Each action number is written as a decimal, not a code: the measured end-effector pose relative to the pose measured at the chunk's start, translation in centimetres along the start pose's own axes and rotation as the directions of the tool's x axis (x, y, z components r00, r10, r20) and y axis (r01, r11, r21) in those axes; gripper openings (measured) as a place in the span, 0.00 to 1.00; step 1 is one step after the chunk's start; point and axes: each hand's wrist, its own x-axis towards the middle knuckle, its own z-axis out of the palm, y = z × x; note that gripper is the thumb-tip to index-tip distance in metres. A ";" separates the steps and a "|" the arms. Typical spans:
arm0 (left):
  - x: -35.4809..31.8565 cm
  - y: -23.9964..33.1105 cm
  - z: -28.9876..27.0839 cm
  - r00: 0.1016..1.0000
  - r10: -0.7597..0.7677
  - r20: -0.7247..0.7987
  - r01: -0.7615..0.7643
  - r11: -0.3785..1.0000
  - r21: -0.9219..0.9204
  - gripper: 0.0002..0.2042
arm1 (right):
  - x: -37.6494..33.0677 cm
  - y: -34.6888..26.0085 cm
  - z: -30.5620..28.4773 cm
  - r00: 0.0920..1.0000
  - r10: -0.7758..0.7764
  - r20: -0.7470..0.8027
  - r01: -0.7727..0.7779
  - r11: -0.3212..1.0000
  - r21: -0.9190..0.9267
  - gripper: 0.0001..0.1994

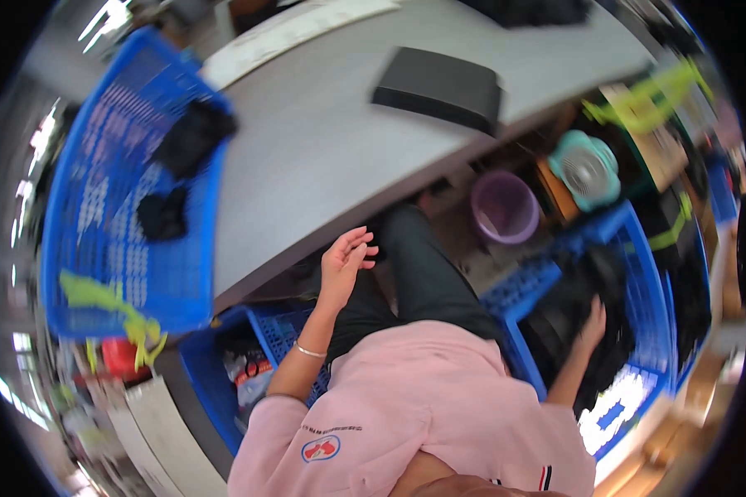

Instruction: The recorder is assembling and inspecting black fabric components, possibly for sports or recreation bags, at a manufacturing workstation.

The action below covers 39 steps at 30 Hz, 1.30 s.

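My left hand (348,261) hangs in front of the table's near edge, above my lap. Its fingers are loosely bent and apart, with nothing in them. My right hand (593,323) reaches into a blue plastic crate (522,352) on my right and touches a heap of black, soft-looking items (568,302). Blur and the dark heap hide most of its fingers, so I cannot make out whether they grip anything. A dark grey, flat box-like block (439,83) lies on the grey table (298,157), away from both hands.
At left, a tilted blue basket (133,311) holds several black pieces. Another blue crate (203,364) with mixed items sits below it. A purple bin (506,207) and a teal fan (586,170) stand right of my legs, past the table's front edge.
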 end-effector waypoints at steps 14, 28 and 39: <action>17.4 9.9 -30.2 0.272 0.921 -0.278 0.353 0.173 0.920 0.17 | 2.9 4.8 6.3 0.968 -0.117 -0.222 -0.049 0.781 -0.623 0.25; 16.7 17.9 -26.7 0.494 0.836 0.239 -0.041 -0.252 0.967 0.10 | -10.8 -6.6 27.6 0.668 -0.357 0.653 0.640 0.724 -0.259 0.11; 2.7 10.1 -1.2 0.641 0.752 0.153 -0.583 0.347 0.735 0.18 | -21.7 -11.2 42.7 0.011 -0.118 0.993 0.856 0.515 0.051 0.23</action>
